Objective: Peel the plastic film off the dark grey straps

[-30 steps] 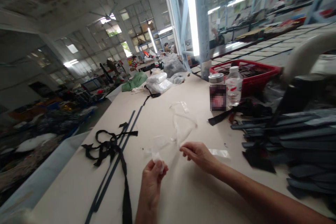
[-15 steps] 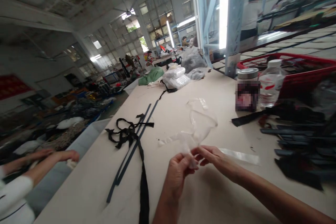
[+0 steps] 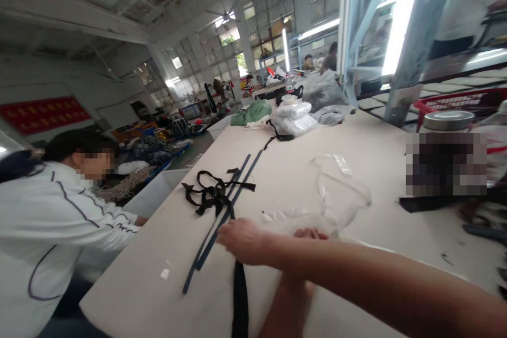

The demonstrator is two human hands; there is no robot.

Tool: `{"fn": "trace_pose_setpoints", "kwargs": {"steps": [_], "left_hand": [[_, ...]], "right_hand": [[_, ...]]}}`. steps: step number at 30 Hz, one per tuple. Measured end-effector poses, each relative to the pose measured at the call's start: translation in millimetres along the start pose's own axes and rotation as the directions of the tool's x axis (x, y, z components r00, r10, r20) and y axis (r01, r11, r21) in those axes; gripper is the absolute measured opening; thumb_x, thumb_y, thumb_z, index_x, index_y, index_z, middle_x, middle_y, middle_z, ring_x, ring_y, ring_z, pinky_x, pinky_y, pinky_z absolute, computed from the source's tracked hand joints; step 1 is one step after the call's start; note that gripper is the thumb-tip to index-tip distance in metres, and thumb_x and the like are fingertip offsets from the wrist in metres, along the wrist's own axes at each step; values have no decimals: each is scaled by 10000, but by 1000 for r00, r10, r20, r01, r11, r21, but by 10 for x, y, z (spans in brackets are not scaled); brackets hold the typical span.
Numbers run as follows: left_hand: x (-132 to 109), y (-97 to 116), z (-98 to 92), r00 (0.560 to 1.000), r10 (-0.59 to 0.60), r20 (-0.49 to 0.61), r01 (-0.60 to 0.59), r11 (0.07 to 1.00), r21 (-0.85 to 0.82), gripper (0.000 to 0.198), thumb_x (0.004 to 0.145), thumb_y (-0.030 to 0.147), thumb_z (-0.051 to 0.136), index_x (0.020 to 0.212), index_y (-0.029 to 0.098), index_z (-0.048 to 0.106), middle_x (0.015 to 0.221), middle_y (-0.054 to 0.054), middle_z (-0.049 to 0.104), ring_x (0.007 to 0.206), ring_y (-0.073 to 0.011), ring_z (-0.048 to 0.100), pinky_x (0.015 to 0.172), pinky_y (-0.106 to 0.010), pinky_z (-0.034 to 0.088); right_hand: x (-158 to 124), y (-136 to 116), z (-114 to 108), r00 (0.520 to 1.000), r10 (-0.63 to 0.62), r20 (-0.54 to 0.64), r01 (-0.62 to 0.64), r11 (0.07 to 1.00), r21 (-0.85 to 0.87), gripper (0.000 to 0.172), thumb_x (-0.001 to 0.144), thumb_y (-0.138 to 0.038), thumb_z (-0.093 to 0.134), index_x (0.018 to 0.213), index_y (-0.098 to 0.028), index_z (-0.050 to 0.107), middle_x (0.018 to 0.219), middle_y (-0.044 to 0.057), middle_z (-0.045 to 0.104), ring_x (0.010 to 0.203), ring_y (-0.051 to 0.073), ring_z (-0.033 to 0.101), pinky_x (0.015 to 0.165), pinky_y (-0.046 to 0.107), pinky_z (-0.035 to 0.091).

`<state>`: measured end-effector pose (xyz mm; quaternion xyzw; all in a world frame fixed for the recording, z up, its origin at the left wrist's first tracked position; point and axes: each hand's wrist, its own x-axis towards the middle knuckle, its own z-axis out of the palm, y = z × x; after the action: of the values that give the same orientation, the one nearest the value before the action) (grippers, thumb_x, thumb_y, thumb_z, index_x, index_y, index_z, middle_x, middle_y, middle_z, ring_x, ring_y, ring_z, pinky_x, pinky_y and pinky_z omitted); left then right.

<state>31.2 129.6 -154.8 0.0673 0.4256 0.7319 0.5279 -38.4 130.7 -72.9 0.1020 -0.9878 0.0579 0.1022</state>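
Note:
My right hand (image 3: 241, 240) reaches across to the left, its forearm crossing low over the table (image 3: 158, 253). It rests at the spot where the two dark blue strips (image 3: 233, 198) meet a black strap (image 3: 239, 296); its fingers are turned away from me. My left hand (image 3: 311, 233) is mostly hidden under that forearm, and only its knuckles show, closed on the lower edge of a crumpled clear plastic film (image 3: 340, 200). A tangle of black ribbon (image 3: 212, 195) lies just beyond my right hand.
A person in a white jacket (image 3: 59, 222) bends at the table's left edge. On the right stand a metal-lidded jar (image 3: 447, 121) and a red basket (image 3: 455, 100). Plastic bags (image 3: 295, 116) and green cloth (image 3: 253, 112) lie at the far end, beside a blue steel post (image 3: 412, 47).
My right hand has left the plastic film and swung left across my left arm to the strips. The view has turned left, bringing the person in white into sight.

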Motion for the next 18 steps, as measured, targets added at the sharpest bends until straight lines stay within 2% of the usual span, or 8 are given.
{"fn": "trace_pose_setpoints", "kwargs": {"steps": [2, 4, 6, 9, 12, 15, 17, 18], "left_hand": [[77, 2, -72, 999, -41, -30, 41, 999, 13, 387, 593, 428, 829, 721, 103, 663, 701, -82, 670, 654, -152, 624, 596, -254, 508], [130, 22, -101, 995, -75, -65, 75, 997, -9, 370, 637, 393, 813, 773, 82, 668, 699, -86, 674, 608, -129, 620, 534, -215, 487], [149, 53, -90, 988, -102, -112, 95, 994, -61, 268, 719, 340, 760, 773, 103, 647, 728, -66, 679, 591, -94, 618, 512, -174, 479], [136, 97, -42, 974, -139, -181, 114, 983, -143, 132, 802, 238, 678, 759, 130, 613, 753, -38, 685, 570, -61, 615, 497, -142, 483], [124, 107, -8, 964, -164, -209, 125, 975, -186, 77, 824, 217, 647, 814, 141, 636, 803, -47, 705, 584, -71, 636, 486, -143, 498], [128, 86, 0, 967, -182, -176, 149, 971, -185, 93, 824, 207, 641, 886, 142, 666, 842, -75, 722, 607, -108, 665, 480, -168, 517], [126, 77, -7, 972, -187, -143, 162, 972, -170, 111, 813, 186, 648, 907, 133, 675, 837, -88, 725, 608, -130, 674, 475, -187, 524], [120, 78, -12, 975, -182, -131, 159, 974, -164, 114, 807, 183, 655, 907, 132, 677, 837, -86, 726, 608, -132, 676, 473, -188, 525]], "right_hand": [[372, -166, 211, 993, -92, 73, 95, 995, -33, 136, 889, -187, 563, 1004, -177, 635, 1023, 49, 651, 914, 227, 629, 686, 349, 505], [639, -254, 387, 985, -118, 129, 126, 990, -57, 129, 921, -204, 543, 992, -176, 647, 1040, 59, 660, 956, 228, 620, 709, 355, 492], [799, -273, 508, 977, -112, 181, 127, 989, -74, 116, 913, -186, 554, 913, -165, 669, 1031, 73, 678, 962, 234, 622, 734, 364, 476], [877, -226, 588, 969, -134, 208, 153, 985, -78, 165, 899, -145, 549, 785, -159, 667, 991, 66, 698, 939, 216, 630, 782, 367, 449], [860, -181, 552, 962, -181, 203, 199, 977, -73, 173, 888, -129, 560, 749, -172, 654, 935, 34, 705, 914, 190, 629, 808, 364, 433], [828, -244, 388, 961, -192, 197, 205, 977, -49, 171, 932, -162, 508, 1011, -213, 650, 1032, 0, 687, 884, 161, 630, 743, 339, 465], [776, -360, 228, 961, -263, 89, 263, 965, 10, 275, 976, -218, 444, 1226, -221, 559, 1140, -9, 653, 919, 127, 621, 700, 279, 483], [725, -433, 146, 951, -308, 7, 307, 951, 36, 294, 976, -250, 454, 1258, -231, 535, 1168, -24, 641, 937, 106, 616, 691, 235, 482]]}}
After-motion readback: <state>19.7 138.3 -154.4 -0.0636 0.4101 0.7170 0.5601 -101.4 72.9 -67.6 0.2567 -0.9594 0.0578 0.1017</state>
